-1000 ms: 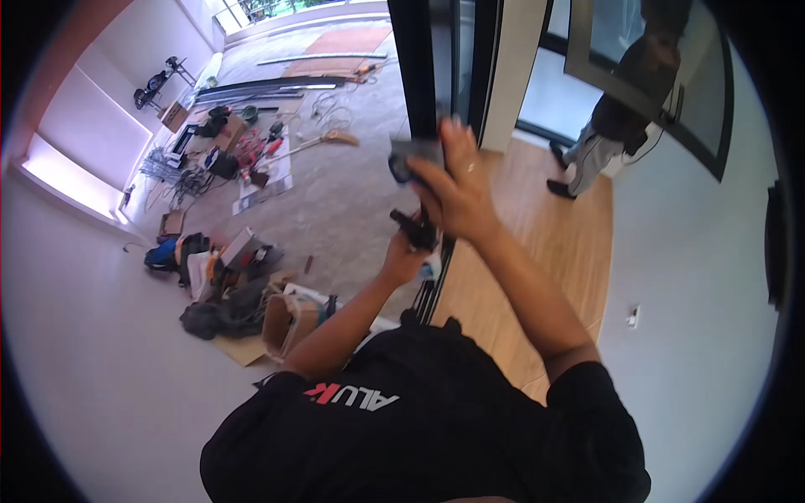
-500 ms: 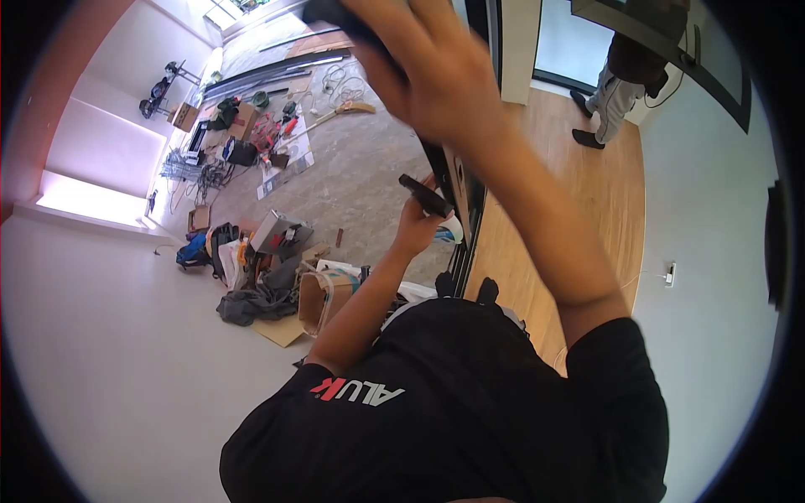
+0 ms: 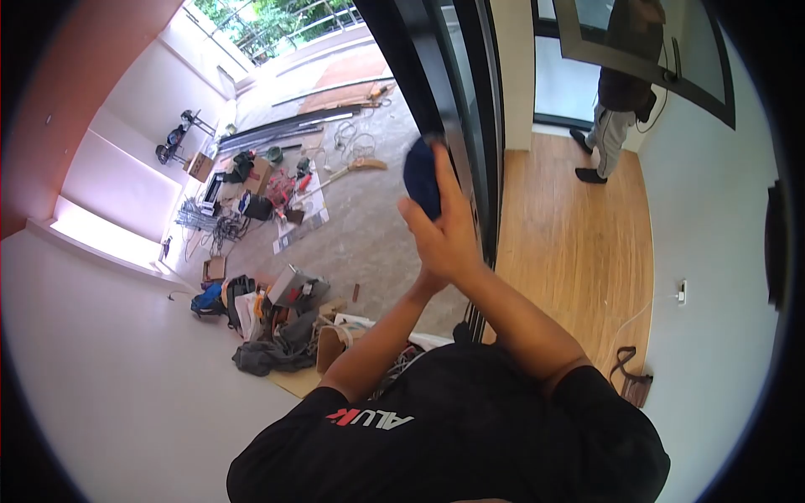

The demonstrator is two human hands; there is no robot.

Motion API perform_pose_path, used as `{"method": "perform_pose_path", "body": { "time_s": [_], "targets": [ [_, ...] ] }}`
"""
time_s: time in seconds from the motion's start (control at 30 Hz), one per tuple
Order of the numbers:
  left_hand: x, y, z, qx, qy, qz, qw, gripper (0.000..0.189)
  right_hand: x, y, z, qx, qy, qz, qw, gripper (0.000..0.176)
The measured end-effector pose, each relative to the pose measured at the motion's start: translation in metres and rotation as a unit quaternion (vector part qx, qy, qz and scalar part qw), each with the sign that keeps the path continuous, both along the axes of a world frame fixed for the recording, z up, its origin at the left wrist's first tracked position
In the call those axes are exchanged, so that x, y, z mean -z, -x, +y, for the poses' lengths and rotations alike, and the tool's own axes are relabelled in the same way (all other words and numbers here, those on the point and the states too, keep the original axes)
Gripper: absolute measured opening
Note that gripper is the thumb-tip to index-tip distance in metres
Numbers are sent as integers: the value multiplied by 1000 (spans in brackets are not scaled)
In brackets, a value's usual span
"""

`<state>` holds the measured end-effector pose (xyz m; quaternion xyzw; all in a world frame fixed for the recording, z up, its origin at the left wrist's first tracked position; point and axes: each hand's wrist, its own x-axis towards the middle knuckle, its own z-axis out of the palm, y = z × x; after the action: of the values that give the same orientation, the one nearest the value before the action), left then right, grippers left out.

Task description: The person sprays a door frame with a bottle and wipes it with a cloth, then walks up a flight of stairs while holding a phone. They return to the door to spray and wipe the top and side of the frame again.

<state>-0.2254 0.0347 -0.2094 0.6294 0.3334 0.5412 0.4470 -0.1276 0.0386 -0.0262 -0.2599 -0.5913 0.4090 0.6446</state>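
Observation:
My right hand (image 3: 453, 235) is wrapped round a dark blue rounded object (image 3: 422, 178), its thumb on the left side and a finger stretched along the right. This object is close beside the black metal frame (image 3: 464, 109); whether they touch is unclear. Behind my right hand, my left hand (image 3: 431, 280) shows only near the wrist. Its fingers, and anything they hold, are hidden.
Past the frame, the grey floor (image 3: 377, 243) bears tools, cables, bags and boxes. A co-worker in grey trousers (image 3: 610, 138) stands on the wood floor (image 3: 570, 243) at the upper right, behind an opened window sash (image 3: 641, 69). A brown strapped item (image 3: 637, 390) lies lower right.
My right hand has come down from the top of the view with the dark object. My left hand, which held a black object beside the frame, is now mostly covered. The view has shifted.

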Motion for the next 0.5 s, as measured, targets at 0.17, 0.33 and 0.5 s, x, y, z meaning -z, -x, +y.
{"method": "perform_pose_path", "body": {
  "time_s": [0.17, 0.33, 0.5],
  "targets": [
    [9, -2, -1, -13, 58, -25, 998, 26, -172, 14, 20, -22, -117, 60, 991, 80],
    [8, 2, -3, -57, -35, 82, 994, 39, -110, 9, 20, 5, -120, 19, 993, 81],
    [66, 16, 6, -96, -100, 182, 974, 59, 68, 11, -16, 27, 98, -77, 992, 84]
  ]
}}
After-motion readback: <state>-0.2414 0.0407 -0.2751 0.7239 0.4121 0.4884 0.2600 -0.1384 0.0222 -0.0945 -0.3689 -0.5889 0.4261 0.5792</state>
